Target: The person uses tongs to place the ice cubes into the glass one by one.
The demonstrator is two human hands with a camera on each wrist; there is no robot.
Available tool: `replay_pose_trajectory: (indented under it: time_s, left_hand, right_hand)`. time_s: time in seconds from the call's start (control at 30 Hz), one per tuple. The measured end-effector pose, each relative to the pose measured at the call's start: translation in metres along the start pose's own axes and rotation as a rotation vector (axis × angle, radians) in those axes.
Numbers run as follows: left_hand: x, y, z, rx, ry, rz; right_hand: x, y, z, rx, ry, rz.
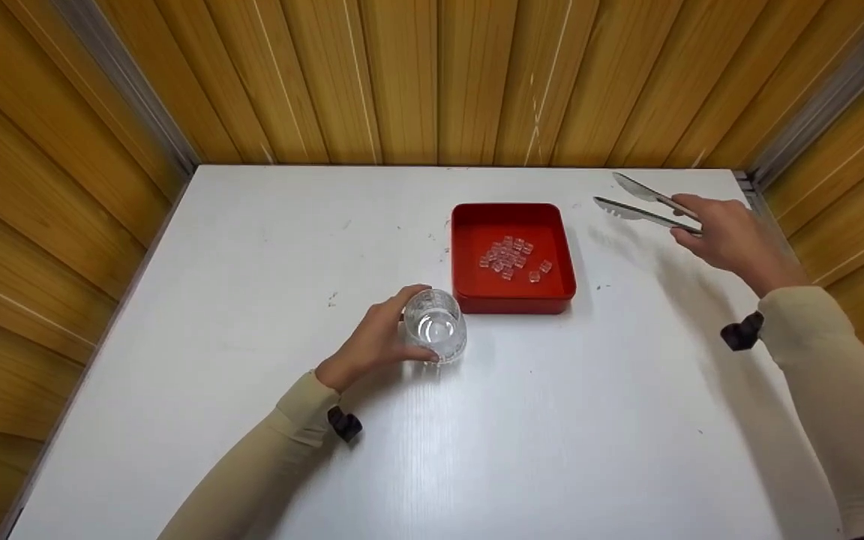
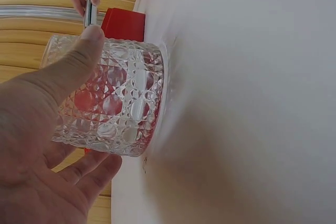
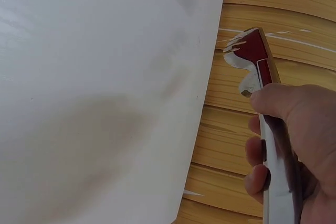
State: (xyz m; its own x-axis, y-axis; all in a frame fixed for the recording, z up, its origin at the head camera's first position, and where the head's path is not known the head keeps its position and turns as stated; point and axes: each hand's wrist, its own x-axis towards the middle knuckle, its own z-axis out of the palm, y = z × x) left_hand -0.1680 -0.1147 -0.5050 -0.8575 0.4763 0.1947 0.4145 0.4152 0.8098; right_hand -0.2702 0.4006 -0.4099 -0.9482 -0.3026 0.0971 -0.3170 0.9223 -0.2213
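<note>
The left hand (image 1: 373, 336) curves its fingers round a cut-glass tumbler (image 1: 436, 327) showing no cubes yet, the right hand (image 1: 736, 240) grips parted, empty tongs (image 1: 634, 213) at its two o'clock, and clear cubes (image 1: 505, 256) lie in the red tray (image 1: 513, 305) between.

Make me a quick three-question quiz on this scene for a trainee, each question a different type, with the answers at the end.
1. Multiple choice: what is the left hand holding?
a) a spoon
b) a clear glass
c) a plate

2. True or false: the metal tongs in the right hand are squeezed shut, with their tips touching.

3. Fill in the blank: the small clear cubes lie inside the ____ tray.

Key:
1. b
2. False; the tips are spread apart.
3. red
</note>
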Motion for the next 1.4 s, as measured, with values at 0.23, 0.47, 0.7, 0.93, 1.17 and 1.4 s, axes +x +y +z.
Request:
replay_pose_trajectory:
  time_s: [0.23, 0.47, 0.7, 0.93, 1.17, 1.4]
  left_hand:
    - [0.004, 0.004, 0.009, -0.012, -0.030, 0.003]
    - [0.009, 0.009, 0.016, -0.024, -0.047, 0.034]
    - [0.013, 0.011, 0.025, -0.049, -0.072, 0.060]
    - [0.017, 0.012, 0.033, -0.034, -0.080, 0.071]
    - [0.019, 0.014, 0.038, -0.026, -0.085, 0.077]
    - [0.021, 0.019, 0.042, -0.025, -0.093, 0.066]
  right_hand:
    - [-0.001, -0.008, -0.010, -0.102, 0.027, -0.024]
    - [-0.001, -0.023, -0.025, -0.129, 0.019, -0.086]
    - [0.002, -0.039, -0.035, -0.158, 0.010, -0.133]
    - [0.010, -0.053, -0.038, -0.159, -0.031, -0.136]
    - [0.021, -0.069, -0.035, -0.153, -0.084, -0.124]
    - [0.031, -0.084, -0.032, -0.142, -0.107, -0.148]
